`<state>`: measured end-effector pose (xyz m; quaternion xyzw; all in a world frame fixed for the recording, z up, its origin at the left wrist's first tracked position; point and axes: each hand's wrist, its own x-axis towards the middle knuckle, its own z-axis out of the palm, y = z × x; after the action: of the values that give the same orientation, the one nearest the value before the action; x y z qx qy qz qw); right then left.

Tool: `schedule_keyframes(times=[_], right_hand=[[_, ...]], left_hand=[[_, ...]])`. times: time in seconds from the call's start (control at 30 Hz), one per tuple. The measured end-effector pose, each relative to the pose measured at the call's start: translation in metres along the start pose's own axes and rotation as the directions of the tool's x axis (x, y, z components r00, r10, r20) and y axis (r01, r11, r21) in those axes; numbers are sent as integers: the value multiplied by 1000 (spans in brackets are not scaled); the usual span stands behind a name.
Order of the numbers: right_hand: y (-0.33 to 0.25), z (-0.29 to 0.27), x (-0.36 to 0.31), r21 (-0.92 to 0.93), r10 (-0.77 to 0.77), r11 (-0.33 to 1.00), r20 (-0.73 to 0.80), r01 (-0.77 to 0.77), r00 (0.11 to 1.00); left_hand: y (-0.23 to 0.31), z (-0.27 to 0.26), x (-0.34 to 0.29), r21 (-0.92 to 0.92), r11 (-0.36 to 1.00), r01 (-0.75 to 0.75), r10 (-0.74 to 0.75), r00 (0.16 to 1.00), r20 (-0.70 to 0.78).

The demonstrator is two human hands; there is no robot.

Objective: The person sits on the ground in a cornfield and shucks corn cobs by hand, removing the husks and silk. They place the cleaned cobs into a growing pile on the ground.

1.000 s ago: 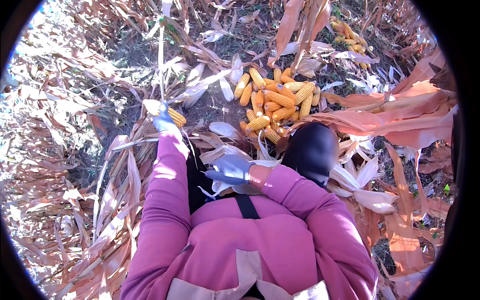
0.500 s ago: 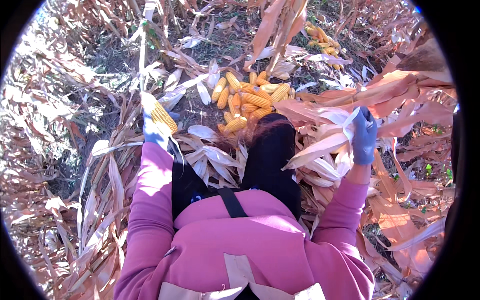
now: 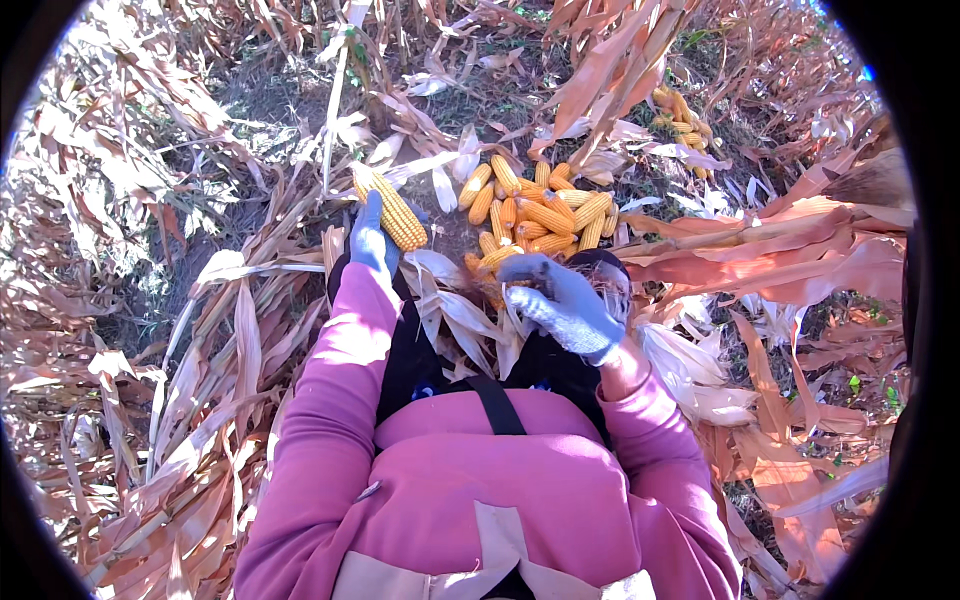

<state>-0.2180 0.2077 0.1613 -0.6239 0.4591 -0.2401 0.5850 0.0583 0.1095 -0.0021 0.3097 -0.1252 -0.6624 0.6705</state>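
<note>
My left hand, in a grey-blue glove, is closed around a husked yellow corn ear, which tilts with one end to the upper left. My right hand, also gloved, hovers over my lap with its fingers bent and the thumb apart from them; no object shows between them. Just beyond it lies a heap of bare yellow corn ears on the ground past my knees. Part of the heap's near side is hidden by the right hand.
A second pile of corn ears lies farther off at the upper right. Pale husks lie beside my right leg. Dry stalks and broad brown leaves reach in from the right, and a standing stalk rises beyond my left hand.
My right hand has let go of the pale husk on the right and moved left to over my lap. My left hand, still holding the corn ear, has shifted rightward in view.
</note>
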Motion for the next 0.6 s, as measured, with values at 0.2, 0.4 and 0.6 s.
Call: schedule_keyframes(times=[0.2, 0.4, 0.6], right_hand=[[86, 76, 107, 630, 255, 693, 243, -352, 936], [107, 80, 118, 626, 276, 646, 342, -437, 898], [127, 65, 117, 193, -167, 974, 281, 115, 945]], left_hand=[[-15, 35, -10, 81, 996, -30, 30, 1000, 6], [-16, 17, 6, 328, 945, 11, 2, 999, -39], [-34, 32, 11, 440, 898, -27, 29, 1000, 2]])
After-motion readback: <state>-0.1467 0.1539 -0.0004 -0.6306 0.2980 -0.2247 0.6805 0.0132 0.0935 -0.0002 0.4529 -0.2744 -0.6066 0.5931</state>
